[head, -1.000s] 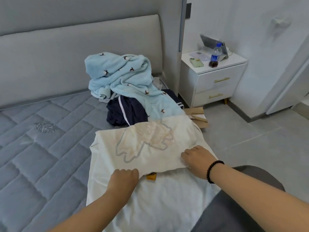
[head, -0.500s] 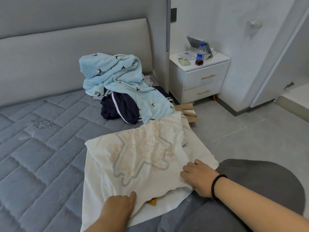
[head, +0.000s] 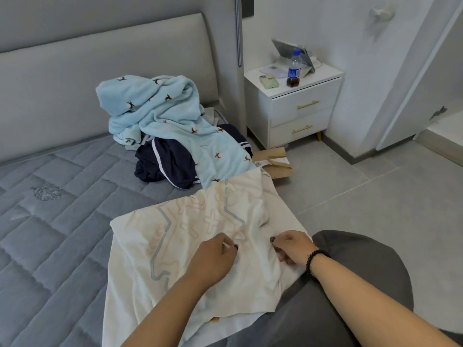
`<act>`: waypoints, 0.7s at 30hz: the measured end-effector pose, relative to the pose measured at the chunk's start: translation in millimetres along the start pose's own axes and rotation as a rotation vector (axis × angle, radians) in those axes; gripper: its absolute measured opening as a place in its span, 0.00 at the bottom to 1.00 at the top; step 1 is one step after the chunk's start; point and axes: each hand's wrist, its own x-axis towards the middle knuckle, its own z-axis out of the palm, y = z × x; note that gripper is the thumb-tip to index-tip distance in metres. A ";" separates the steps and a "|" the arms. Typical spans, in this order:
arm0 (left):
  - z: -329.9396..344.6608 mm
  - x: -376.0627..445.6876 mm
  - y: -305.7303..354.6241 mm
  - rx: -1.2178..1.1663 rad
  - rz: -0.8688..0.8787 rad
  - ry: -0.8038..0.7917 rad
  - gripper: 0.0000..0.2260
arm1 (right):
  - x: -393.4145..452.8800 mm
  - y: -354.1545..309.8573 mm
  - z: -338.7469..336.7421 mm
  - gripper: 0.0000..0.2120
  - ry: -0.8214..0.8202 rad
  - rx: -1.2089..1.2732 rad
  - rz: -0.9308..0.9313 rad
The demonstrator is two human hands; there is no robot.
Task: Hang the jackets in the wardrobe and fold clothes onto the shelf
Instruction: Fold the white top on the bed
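Observation:
A cream T-shirt (head: 160,249) with a pale blue and orange outline print lies inside out on the near right part of the grey mattress (head: 50,234). My left hand (head: 215,256) rests on its middle with fingers curled, pinching the cloth. My right hand (head: 293,246), with a black bead bracelet at the wrist, pinches the shirt near its right edge. Behind the shirt lies a heap: a light blue fleece garment (head: 160,113) with small bird marks over a dark navy garment (head: 170,164) with white stripes.
A white nightstand (head: 300,113) stands right of the bed with a cola bottle (head: 293,68), a phone (head: 269,81) and a tablet on top. A brown paper bag (head: 275,161) lies on the tiled floor. My grey-clad knee (head: 350,279) is at the bed's edge.
Both hands moved from the shirt's near hem toward its middle and closer together. The shirt's upper layer has been pulled nearer, covering more of the layer below.

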 end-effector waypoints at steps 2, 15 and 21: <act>10.5 28.3 18.3 -0.137 -0.008 0.051 0.06 | 2.5 -1.3 5.3 0.10 0.038 -0.054 -0.014; 68.0 131.1 56.9 0.189 -0.020 0.058 0.10 | 17.0 1.4 -7.1 0.09 0.077 0.044 0.057; 70.3 117.2 55.6 -0.357 -0.036 0.182 0.07 | 14.1 2.3 -5.3 0.06 -0.031 0.200 0.085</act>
